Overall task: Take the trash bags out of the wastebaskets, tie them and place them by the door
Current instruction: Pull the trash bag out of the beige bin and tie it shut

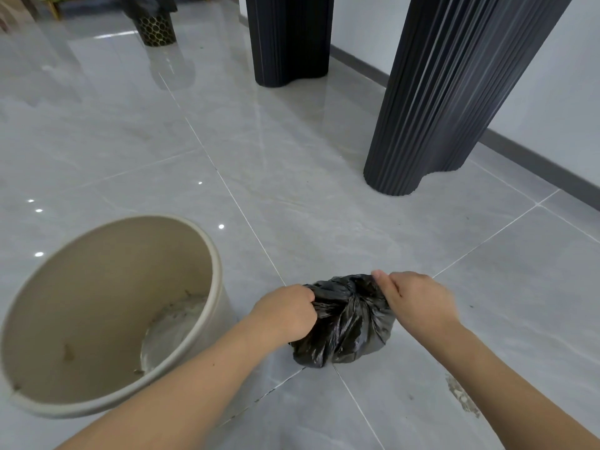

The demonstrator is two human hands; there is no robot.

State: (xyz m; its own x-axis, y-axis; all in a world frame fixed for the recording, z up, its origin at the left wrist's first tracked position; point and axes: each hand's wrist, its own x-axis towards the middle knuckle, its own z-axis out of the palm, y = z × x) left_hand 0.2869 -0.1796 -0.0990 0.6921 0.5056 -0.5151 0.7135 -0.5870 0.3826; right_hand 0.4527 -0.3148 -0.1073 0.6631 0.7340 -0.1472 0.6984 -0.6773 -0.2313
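A black trash bag (344,323) sits on the gray tiled floor (324,206), near the centre. The left hand (285,315) grips a gathered strand of the bag's top in a closed fist; the right hand (415,298) pinches another strand on the bag's right side, and the two strands cross over the bag. Just left stands a beige wastebasket (97,319) with no bag in it. Farther right rise two dark ribbed columns (454,92). Far left stands a black honeycomb-patterned basket (156,29) with a dark bag in it.
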